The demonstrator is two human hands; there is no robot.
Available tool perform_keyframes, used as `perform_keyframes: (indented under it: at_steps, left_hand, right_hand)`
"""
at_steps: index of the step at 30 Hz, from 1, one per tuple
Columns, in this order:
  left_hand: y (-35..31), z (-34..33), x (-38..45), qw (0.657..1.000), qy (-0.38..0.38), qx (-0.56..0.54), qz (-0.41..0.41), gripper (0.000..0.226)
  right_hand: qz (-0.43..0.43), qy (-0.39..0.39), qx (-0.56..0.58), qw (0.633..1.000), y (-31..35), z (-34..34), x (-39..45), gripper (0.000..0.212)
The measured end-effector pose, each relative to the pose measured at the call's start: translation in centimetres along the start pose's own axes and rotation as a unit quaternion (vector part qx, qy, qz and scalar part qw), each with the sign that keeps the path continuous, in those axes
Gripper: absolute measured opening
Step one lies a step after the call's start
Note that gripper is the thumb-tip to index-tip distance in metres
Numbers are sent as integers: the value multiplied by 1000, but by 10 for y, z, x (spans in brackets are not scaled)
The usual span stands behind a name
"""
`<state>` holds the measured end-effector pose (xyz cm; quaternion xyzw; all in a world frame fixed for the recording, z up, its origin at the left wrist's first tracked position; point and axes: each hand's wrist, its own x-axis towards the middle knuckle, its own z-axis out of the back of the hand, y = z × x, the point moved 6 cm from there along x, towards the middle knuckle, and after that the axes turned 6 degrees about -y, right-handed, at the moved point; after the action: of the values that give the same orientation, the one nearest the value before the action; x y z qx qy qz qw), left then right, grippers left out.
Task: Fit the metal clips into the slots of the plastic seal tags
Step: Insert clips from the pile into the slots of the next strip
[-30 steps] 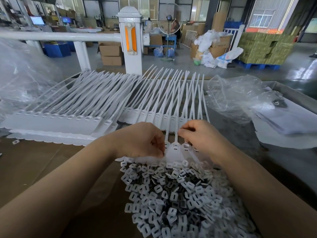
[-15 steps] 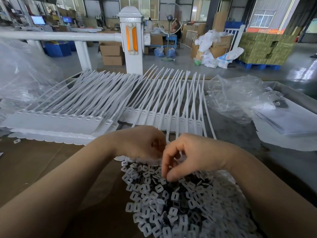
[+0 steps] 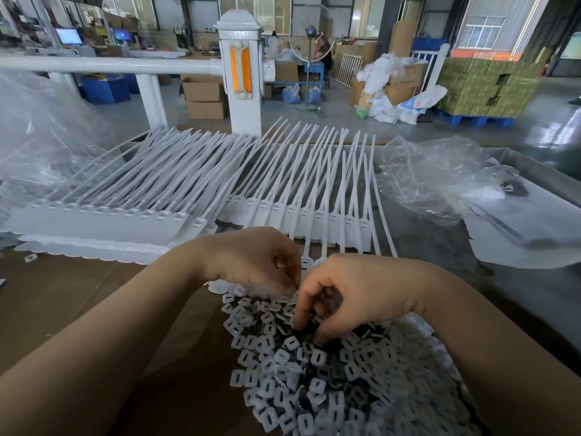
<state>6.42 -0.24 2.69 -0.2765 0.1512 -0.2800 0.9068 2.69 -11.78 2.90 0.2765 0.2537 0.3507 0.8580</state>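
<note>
Clips (image 3: 314,372) lie heaped on the tabletop (image 3: 78,309) under my right hand (image 3: 355,291), its curled fingers (image 3: 301,313) digging among them; I should pinch just one. My left hand (image 3: 251,262) grips a seal tag (image 3: 306,264), steadying its slot.

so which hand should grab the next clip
Right. The right hand already has its fingertips down in the clip pile, while the left hand is curled at the seal tags.

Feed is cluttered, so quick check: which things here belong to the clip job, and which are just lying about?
Job: pile of clips; seal tags; left hand at the tags; right hand in the pile.
Lying about: plastic bag; white post; cardboard boxes; fan.
</note>
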Motion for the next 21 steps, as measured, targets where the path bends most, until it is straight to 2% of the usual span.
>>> perform_keyframes:
  at_steps: [7,15,21]
  left_hand:
    - [3,1,2,1000,-13,-16,-6,7]
    - [5,2,1,999,-19,-45,4,8]
    - [12,1,4,997,-25,-67,13,10]
  right_hand:
    - [18,-23,-1,1000,-1,-1,5,10]
    - [40,-49,59,996,-2,11,2,8]
    - [-13,-148,83,985,-19,25,1,4]
